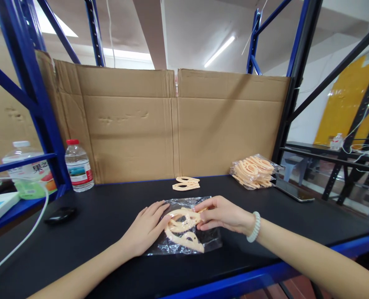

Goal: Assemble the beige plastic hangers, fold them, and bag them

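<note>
A clear plastic bag [213, 243] lies flat on the black tabletop in front of me, with pale cut-out wooden-looking pieces [184, 220] in or on it. My left hand [148, 228] rests on the bag's left side, fingers stretched out and thumb touching the pieces. At the right, my right hand [223, 216] pinches the end of one pale piece between thumb and fingers. Whether that piece is fully inside the bag I cannot tell. Behind the bag lie loose pale curved pieces [186, 183].
A bagged stack of pale pieces [253, 171] sits at the back right, beside a phone [293, 191]. To the left stand a water bottle [78, 166] and a black mouse [60, 215]. Cardboard panels [128, 124] wall off the back; blue rack posts [44, 104] flank the table.
</note>
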